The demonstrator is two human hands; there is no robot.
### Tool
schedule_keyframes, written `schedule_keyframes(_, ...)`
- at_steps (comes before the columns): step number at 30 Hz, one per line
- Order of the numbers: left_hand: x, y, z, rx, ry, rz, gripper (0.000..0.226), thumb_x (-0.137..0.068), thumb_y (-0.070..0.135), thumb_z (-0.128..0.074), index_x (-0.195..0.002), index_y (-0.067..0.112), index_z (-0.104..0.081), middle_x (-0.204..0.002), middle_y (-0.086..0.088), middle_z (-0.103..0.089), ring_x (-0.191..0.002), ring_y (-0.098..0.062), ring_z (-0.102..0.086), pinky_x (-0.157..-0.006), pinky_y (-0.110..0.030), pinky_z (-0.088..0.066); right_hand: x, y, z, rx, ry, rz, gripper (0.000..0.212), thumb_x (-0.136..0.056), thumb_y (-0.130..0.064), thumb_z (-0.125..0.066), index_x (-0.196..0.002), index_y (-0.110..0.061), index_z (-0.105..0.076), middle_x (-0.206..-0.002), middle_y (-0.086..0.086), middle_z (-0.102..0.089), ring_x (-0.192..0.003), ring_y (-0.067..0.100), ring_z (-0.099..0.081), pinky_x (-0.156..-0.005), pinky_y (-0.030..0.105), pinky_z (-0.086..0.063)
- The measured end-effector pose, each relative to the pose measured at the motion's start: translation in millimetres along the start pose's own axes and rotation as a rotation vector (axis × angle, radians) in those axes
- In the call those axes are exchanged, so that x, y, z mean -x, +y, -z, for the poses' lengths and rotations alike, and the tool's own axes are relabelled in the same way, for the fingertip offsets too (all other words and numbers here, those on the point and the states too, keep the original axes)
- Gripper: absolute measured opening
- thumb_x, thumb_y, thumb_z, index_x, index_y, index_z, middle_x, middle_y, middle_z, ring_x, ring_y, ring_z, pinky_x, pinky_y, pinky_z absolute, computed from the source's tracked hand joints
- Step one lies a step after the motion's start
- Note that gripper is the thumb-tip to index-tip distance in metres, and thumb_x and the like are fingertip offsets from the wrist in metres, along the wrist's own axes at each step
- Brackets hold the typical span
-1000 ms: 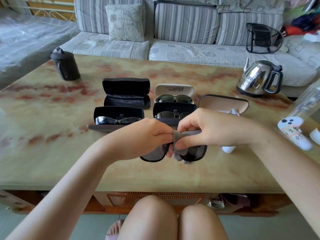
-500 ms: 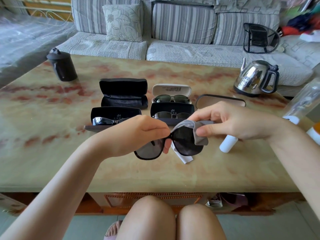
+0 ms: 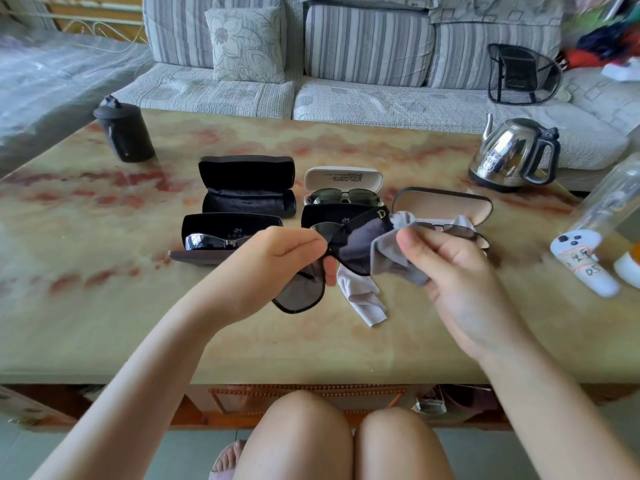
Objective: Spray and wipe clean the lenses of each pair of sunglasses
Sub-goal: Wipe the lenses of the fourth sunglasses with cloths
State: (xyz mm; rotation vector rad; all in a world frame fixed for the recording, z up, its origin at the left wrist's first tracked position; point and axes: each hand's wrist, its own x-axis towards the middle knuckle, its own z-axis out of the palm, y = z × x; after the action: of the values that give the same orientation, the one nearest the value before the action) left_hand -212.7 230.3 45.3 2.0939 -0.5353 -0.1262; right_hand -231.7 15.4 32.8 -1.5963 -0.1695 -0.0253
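My left hand [image 3: 277, 265] pinches the bridge of black-framed sunglasses [image 3: 356, 245], held tilted above the table with the right lens raised. My right hand [image 3: 450, 268] grips a grey cloth [image 3: 391, 251] against that raised lens. A white cloth [image 3: 363, 296] hangs below the glasses. Behind them lie open cases: an empty black case [image 3: 247, 188], a black case with silver sunglasses [image 3: 211, 240], a white case with green-lensed sunglasses [image 3: 343, 194], a black case [image 3: 325, 216] partly hidden, and a tan-lined case [image 3: 443, 204] with glasses in front of it.
A steel kettle [image 3: 512, 155] stands at the back right of the marble table [image 3: 104, 323]. A black lidded jar [image 3: 124, 131] sits at the back left. A clear bottle [image 3: 606, 202] and white bottles [image 3: 585, 265] lie at the right edge. A sofa runs behind.
The sunglasses have tilted, their right lens rising. My right hand turned palm-up and dropped lower right, still rubbing the cloth on that lens. The view shifted slightly.
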Motion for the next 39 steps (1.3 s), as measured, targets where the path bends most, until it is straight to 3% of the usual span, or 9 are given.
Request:
schedule_keyframes(4, 1.7, 4.3, -6.9, 0.053, 0.036, -0.011, 0.04, -0.1, 0.031, -0.042, -0.08, 0.011, -0.07, -0.084, -0.007, -0.066, -0.087, -0.029, -0.059, -0.089, -0.048, -0.044, -6.7, -0.2, -11.6, -0.005, 0.189, 0.065, 0.025, -0.084, -0.032, -0.067, -0.083, -0.008, -0.075, -0.078, 0.012, -0.072, -0.077, 0.007, -0.065, -0.082, 0.025, -0.05)
schedule_keyframes(6, 3.4, 5.1, -9.9, 0.063, 0.076, 0.011, 0.04, -0.103, 0.019, -0.042, -0.076, 0.009, -0.07, -0.082, -0.002, -0.067, -0.085, -0.023, -0.06, -0.09, -0.041, -0.044, -6.1, 3.8, -15.1, 0.055, 0.232, 0.106, 0.033, -0.09, -0.033, -0.066, -0.081, -0.002, -0.072, -0.082, 0.027, -0.067, -0.075, 0.014, -0.059, -0.074, 0.034, -0.051)
schedule_keyframes(9, 3.7, 1.0, -14.5, 0.08, 0.11, 0.029, 0.04, -0.103, 0.017, -0.041, -0.075, 0.01, -0.069, -0.083, -0.001, -0.069, -0.086, -0.018, -0.062, -0.092, -0.041, -0.045, 0.0, 13.2, -20.8, -0.035, 0.251, 0.039, 0.026, -0.094, -0.027, -0.061, -0.079, -0.01, -0.074, -0.076, 0.013, -0.068, -0.071, 0.013, -0.061, -0.068, 0.034, -0.056)
schedule_keyframes(12, 3.8, -1.4, -17.4, 0.098, 0.111, 0.04, 0.041, -0.103, 0.017, -0.04, -0.075, 0.011, -0.069, -0.084, 0.001, -0.07, -0.086, -0.015, -0.063, -0.092, -0.039, -0.045, 8.3, 18.5, -27.7, -0.133, 0.293, -0.012, 0.025, -0.087, -0.029, -0.06, -0.087, -0.009, -0.075, -0.082, 0.011, -0.071, -0.076, 0.013, -0.066, -0.071, 0.022, -0.054)
schedule_keyframes(22, 5.3, -5.4, -23.2, 0.144, 0.186, 0.039, 0.04, -0.103, 0.015, -0.04, -0.076, 0.009, -0.068, -0.081, 0.0, -0.069, -0.084, -0.017, -0.064, -0.089, -0.037, -0.048, 11.9, 23.7, -46.6, -0.318, 0.342, -0.126, 0.02, -0.092, -0.021, -0.062, -0.094, -0.005, -0.074, -0.09, 0.019, -0.071, -0.086, 0.024, -0.063, -0.076, 0.025, -0.053)
schedule_keyframes(28, 5.7, -6.9, -26.4, 0.119, 0.237, 0.03, 0.041, -0.102, 0.012, -0.041, -0.069, 0.017, -0.064, -0.062, 0.022, -0.06, -0.065, 0.003, -0.053, -0.064, -0.009, -0.037, 14.0, 24.8, -46.8, -0.168, 0.236, -0.054, 0.014, -0.091, -0.014, -0.062, -0.089, -0.009, -0.075, -0.074, -0.002, -0.073, -0.07, 0.007, -0.065, -0.061, 0.014, -0.05)
schedule_keyframes(31, 5.2, -6.8, -24.3, 0.217, 0.234, 0.039, 0.042, -0.103, 0.013, -0.039, -0.07, 0.016, -0.065, -0.063, 0.015, -0.063, -0.063, 0.001, -0.055, -0.066, -0.013, -0.04, 16.9, 29.9, -42.1, 0.0, 0.13, -0.043, 0.014, -0.09, -0.011, -0.064, -0.082, -0.01, -0.076, -0.068, 0.0, -0.071, -0.062, 0.006, -0.059, -0.059, 0.013, -0.046)
schedule_keyframes(35, 0.6, -10.6, -16.2, 0.274, 0.257, 0.009, 0.04, -0.102, 0.02, -0.041, -0.075, 0.016, -0.07, -0.084, -0.002, -0.072, -0.086, -0.02, -0.066, -0.089, -0.035, -0.048, 16.1, 36.3, -18.2, 0.257, 0.156, -0.014, 0.024, -0.093, -0.016, -0.063, -0.069, -0.019, -0.066, -0.054, -0.008, -0.057, -0.052, 0.004, -0.046, -0.051, 0.016, -0.036)
schedule_keyframes(39, 1.8, -12.9, -14.1, 0.331, 0.258, 0.056, 0.041, -0.103, 0.016, -0.04, -0.078, 0.013, -0.072, -0.087, -0.001, -0.073, -0.092, -0.022, -0.067, -0.09, -0.034, -0.048, 2.1, 48.1, 19.6, 0.641, 0.172, -0.051, 0.037, -0.094, -0.021, -0.059, -0.06, -0.013, -0.047, -0.049, -0.01, -0.037, -0.049, 0.007, -0.028, -0.052, 0.028, -0.023)
